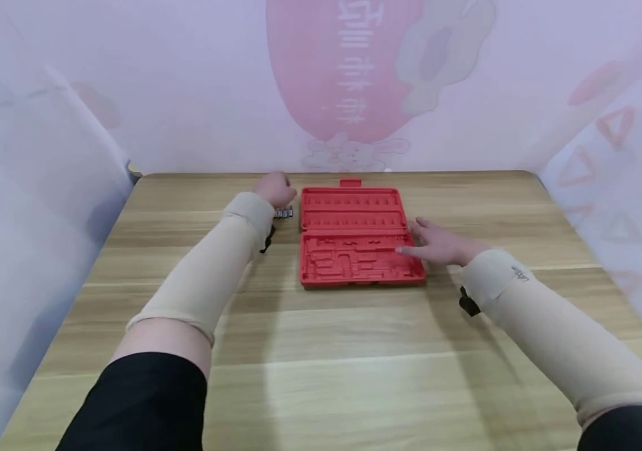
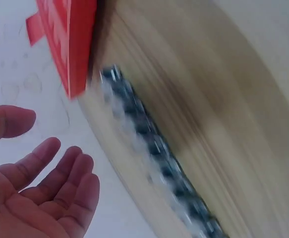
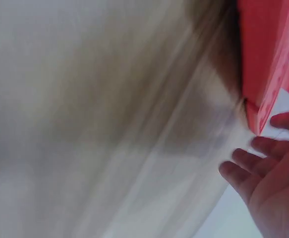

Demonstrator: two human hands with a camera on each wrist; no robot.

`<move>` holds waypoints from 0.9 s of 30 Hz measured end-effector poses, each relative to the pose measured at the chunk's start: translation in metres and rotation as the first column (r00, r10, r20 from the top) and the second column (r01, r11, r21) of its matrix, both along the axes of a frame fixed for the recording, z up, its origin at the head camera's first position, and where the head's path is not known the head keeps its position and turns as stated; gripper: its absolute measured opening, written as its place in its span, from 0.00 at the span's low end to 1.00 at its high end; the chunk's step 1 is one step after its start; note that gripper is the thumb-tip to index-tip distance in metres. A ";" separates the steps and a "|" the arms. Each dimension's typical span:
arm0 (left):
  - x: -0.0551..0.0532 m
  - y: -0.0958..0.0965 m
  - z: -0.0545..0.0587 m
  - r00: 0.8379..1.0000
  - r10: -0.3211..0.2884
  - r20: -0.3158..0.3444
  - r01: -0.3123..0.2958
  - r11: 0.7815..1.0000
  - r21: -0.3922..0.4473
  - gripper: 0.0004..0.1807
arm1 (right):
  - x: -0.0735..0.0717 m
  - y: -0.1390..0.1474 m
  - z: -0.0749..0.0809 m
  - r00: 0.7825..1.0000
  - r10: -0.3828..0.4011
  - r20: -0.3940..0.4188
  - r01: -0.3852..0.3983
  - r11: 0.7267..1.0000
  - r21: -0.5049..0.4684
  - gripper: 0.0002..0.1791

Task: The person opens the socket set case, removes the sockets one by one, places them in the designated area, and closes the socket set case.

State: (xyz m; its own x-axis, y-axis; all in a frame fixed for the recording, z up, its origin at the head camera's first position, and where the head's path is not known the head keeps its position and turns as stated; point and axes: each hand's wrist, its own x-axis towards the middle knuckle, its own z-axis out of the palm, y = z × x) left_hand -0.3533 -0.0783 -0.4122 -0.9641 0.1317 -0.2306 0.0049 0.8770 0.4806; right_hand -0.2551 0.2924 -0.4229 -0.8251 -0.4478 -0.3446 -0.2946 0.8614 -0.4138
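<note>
A red plastic tool case (image 1: 361, 257) lies opened flat on the wooden table, its moulded slots unfilled. Left of it is a row of shiny metal sockets (image 2: 151, 141), partly hidden behind the left wrist in the head view. My left hand (image 1: 275, 189) hovers by the sockets with loosely bent fingers; its palm is bare in the left wrist view. At the case's right edge is my right hand (image 1: 439, 243), fingers spread, with the thumb over the lower half. The right wrist view shows those fingertips (image 3: 233, 171) close to the case's corner.
The wooden table (image 1: 349, 357) reaches back to a pale wall (image 1: 202, 88) with pink prints. More pale panels (image 1: 631, 163) flank both sides. Light sleeves and black wrist mounts (image 1: 469, 302) cover parts of both forearms.
</note>
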 end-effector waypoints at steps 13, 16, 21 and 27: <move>-0.025 0.039 -0.014 0.999 -0.031 0.022 0.033 0.993 -0.113 0.08 | -0.001 -0.023 -0.013 0.987 -0.143 -0.078 0.139 0.989 -0.045 0.23; -0.023 0.032 -0.008 1.000 -0.012 0.013 0.014 0.991 -0.133 0.10 | -0.007 -0.030 -0.016 0.985 -0.162 -0.057 0.160 0.986 -0.041 0.24; -0.013 0.022 0.015 0.992 0.043 -0.122 -0.052 0.996 -0.067 0.22 | -0.022 -0.036 -0.016 0.972 -0.235 0.021 0.236 0.971 -0.047 0.26; 0.012 0.021 0.046 0.949 0.089 -0.303 -0.034 0.983 0.180 0.16 | -0.038 -0.040 -0.010 0.964 -0.263 0.035 0.265 0.961 -0.081 0.26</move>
State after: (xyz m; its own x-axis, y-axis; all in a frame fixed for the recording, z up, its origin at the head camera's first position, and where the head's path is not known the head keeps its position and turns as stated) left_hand -0.3415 -0.0576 -0.3664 -0.9917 0.0811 0.1002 0.1255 0.7852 0.6063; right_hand -0.2936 0.2525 -0.4327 -0.9099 -0.2436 -0.3358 -0.0508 0.8688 -0.4926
